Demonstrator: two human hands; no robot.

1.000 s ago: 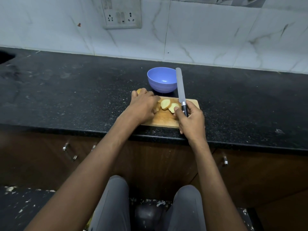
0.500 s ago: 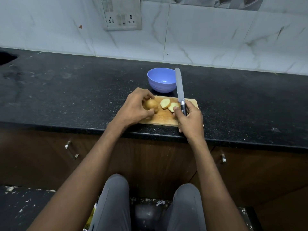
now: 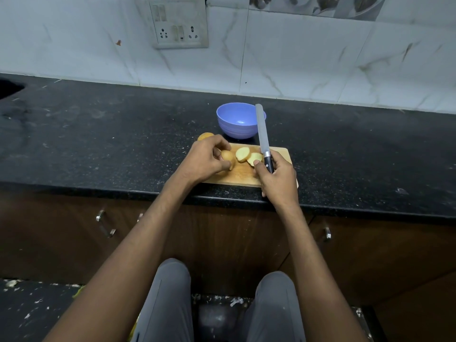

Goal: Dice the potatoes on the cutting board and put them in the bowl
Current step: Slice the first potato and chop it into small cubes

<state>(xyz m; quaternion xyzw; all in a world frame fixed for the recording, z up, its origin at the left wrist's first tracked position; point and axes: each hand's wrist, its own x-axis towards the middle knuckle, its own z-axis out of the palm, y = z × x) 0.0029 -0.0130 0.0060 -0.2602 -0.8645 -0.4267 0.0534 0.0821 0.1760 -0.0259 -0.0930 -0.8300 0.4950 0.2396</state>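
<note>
On the rectangular wooden cutting board [image 3: 249, 175], my left hand [image 3: 204, 161] pinches a small yellow potato piece [image 3: 228, 156]. Just right of it, two cut slices [image 3: 248, 156] lie flat. My right hand [image 3: 278, 176] grips the black-handled knife [image 3: 263, 139]. Behind the board I see the blue plastic bowl [image 3: 238, 123].

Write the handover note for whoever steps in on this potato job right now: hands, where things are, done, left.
Left hand: grips a potato piece on the wooden cutting board.
Right hand: holds the knife by its handle, blade raised and pointing away, over the board's right side.
Two cut potato pieces lie flat mid-board. Another potato sits at the board's far left corner.
The blue bowl stands behind the board and looks empty.
Done: first rough cuts only.
Left: dice all the pieces and the other potato, then move them into the bowl.
</note>
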